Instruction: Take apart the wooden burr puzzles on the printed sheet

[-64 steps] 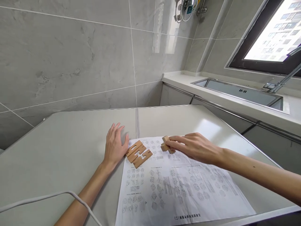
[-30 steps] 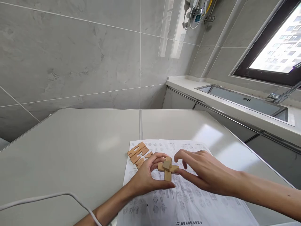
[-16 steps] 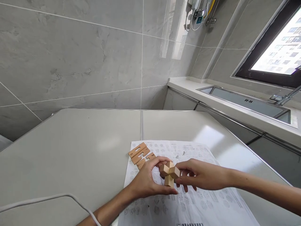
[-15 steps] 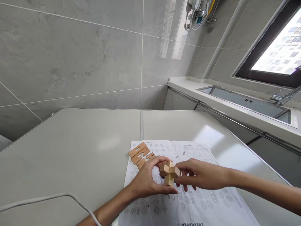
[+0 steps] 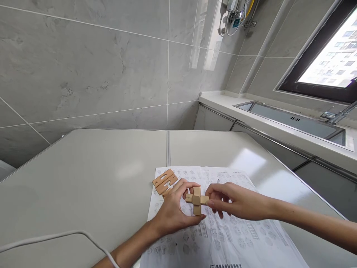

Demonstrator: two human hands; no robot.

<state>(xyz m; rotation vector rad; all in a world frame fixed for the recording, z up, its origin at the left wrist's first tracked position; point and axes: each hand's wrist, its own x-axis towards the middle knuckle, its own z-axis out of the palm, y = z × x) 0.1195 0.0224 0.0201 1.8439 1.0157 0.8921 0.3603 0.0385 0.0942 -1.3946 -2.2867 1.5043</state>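
The wooden cross point(image 5: 196, 199) has turned square to us. Spare slotted pieces point(image 5: 164, 180) lie aside on the printed sheet point(image 5: 240, 238). Our left hand point(image 5: 174, 214) grips the cross from below and our right hand point(image 5: 237, 201) pinches its right arm, steadying it above the desk point(image 5: 83, 178).

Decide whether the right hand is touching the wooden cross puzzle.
Touching. The head view shows the right hand pinching one arm of the wooden cross puzzle between thumb and fingers, with no gap visible.
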